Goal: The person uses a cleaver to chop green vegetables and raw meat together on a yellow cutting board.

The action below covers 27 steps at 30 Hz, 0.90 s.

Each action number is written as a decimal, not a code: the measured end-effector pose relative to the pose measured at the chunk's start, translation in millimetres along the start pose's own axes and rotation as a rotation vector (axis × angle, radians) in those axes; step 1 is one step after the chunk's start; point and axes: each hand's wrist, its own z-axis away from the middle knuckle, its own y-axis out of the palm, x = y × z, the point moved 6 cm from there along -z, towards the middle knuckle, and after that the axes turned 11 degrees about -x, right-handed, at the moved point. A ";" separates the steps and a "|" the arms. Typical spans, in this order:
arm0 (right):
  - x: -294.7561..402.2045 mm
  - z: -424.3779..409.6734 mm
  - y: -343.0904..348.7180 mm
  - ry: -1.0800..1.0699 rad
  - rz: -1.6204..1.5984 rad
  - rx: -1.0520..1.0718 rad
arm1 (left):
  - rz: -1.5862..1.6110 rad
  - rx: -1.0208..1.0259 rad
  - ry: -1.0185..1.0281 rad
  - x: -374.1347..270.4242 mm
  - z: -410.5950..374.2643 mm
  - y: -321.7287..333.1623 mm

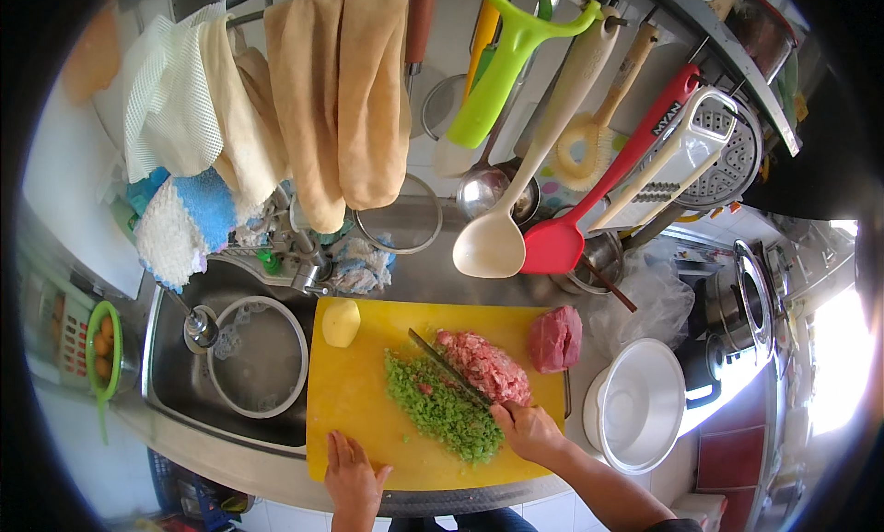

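My right hand (528,432) grips the handle of a kitchen knife (449,368). Its blade lies between a heap of chopped green vegetable (442,411) and a mound of minced meat (487,363). Both heaps rest on a yellow cutting board (359,394). Flat against the board's lower left part, my left hand (353,473) has its fingers somewhat apart and holds nothing. A peeled potato (341,323) sits at the board's upper left. Toward the upper right corner lies a block of raw red meat (555,338).
Left of the board, a steel sink (162,376) holds a round basin (304,352) of cloudy water. A white plastic bowl (639,407) stands to the right, beside a clear plastic bag (649,300). Above hang a cream ladle (489,247), a red turner (554,245) and tan cloths (338,103).
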 end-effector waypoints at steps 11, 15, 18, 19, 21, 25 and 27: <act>2.0 5.2 -17.1 0.096 -0.085 0.018 | 0.001 0.001 -0.007 2.4 2.1 -1.4; -6.9 14.4 -20.9 0.152 -0.096 -0.075 | -0.002 -0.009 0.003 0.7 3.2 4.0; -22.2 7.2 0.5 0.109 -0.043 -0.010 | -0.022 -0.021 0.029 2.5 3.7 7.3; -13.7 8.1 -7.2 0.098 -0.078 -0.023 | -0.031 -0.029 0.018 5.5 6.2 10.4; 5.3 14.2 -26.4 0.078 -0.149 -0.051 | -0.039 -0.050 0.011 9.9 8.9 15.2; -20.5 13.2 -5.0 0.082 -0.029 -0.108 | -0.051 -0.065 0.053 6.8 8.2 19.1; -16.7 6.3 -2.1 0.038 -0.039 -0.079 | -0.061 -0.070 0.046 7.9 6.5 19.8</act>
